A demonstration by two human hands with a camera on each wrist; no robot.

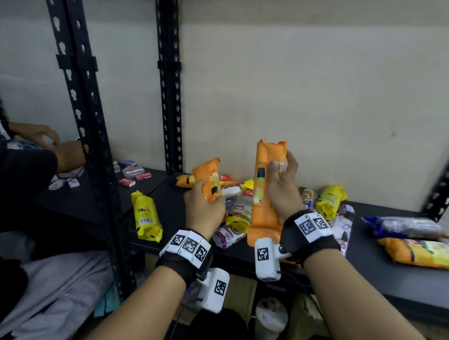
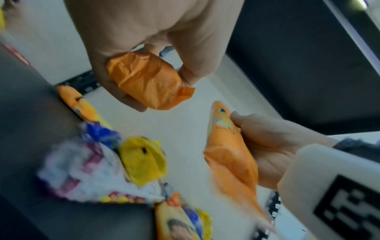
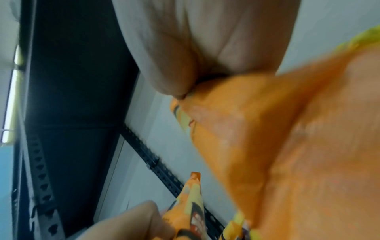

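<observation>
My right hand (image 1: 280,169) grips a long orange snack packet (image 1: 264,198) and holds it upright above the black shelf (image 1: 380,276). In the right wrist view this packet (image 3: 277,146) fills the frame below the palm. My left hand (image 1: 208,197) grips a shorter orange packet (image 1: 208,177), tilted, just left of the long one. The left wrist view shows the short packet's crumpled end (image 2: 144,81) between thumb and fingers, with the right hand (image 2: 271,146) and the long packet (image 2: 228,146) beside it.
A heap of mixed snack packets (image 1: 237,211) lies on the shelf behind my hands. Yellow packets (image 1: 146,216) (image 1: 329,200) lie to either side, blue (image 1: 407,226) and orange-yellow (image 1: 435,254) ones at right. Black slotted posts (image 1: 86,123) stand at left; another person's hand (image 1: 36,135) works beyond.
</observation>
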